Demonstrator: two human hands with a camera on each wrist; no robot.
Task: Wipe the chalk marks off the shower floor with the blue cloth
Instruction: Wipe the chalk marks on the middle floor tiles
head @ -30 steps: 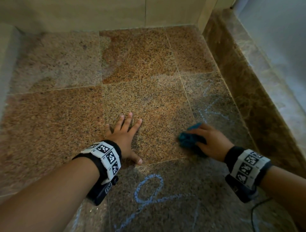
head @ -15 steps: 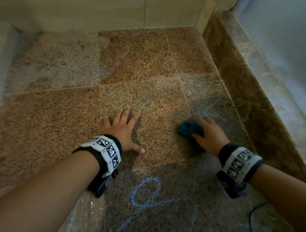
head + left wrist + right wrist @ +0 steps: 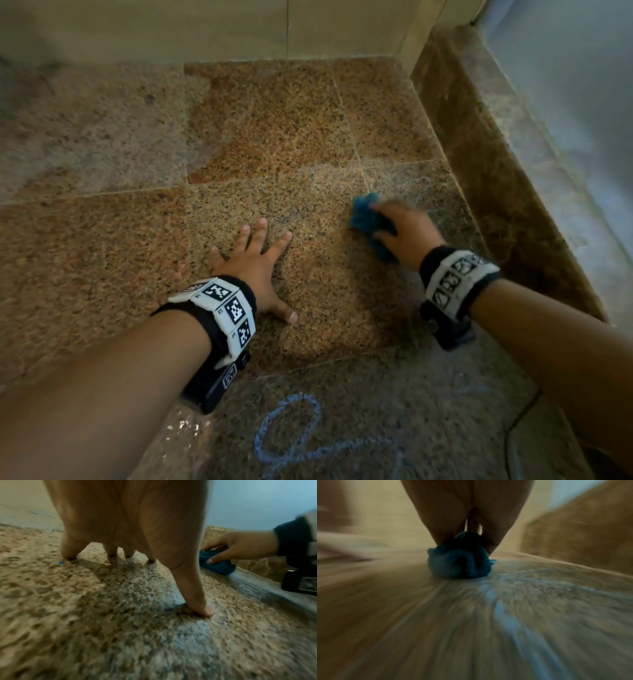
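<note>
My right hand (image 3: 400, 226) grips the bunched blue cloth (image 3: 364, 219) and presses it on the speckled granite shower floor (image 3: 102, 240), near the tile joint at the right. Both are blurred with motion. The wrist view shows the cloth (image 3: 458, 563) under my fingers, with a smeared pale chalk streak (image 3: 505, 609) behind it. Faint chalk smears (image 3: 421, 195) lie beyond the cloth. A bold blue chalk loop (image 3: 291, 428) is drawn on the near tile. My left hand (image 3: 257, 260) lies flat on the floor with fingers spread (image 3: 197, 601), left of the cloth (image 3: 217, 565).
A brown marble kerb (image 3: 496, 192) rises along the right side of the floor. Beige wall tiles (image 3: 205, 27) close off the far end. A dark cable (image 3: 513, 435) lies at the near right corner. A small blue chalk fleck (image 3: 61, 562) sits by my left fingertips.
My right hand has pushed the cloth forward over the chalk on the right tile, which now looks fainter. My left hand stays planted flat on the floor.
</note>
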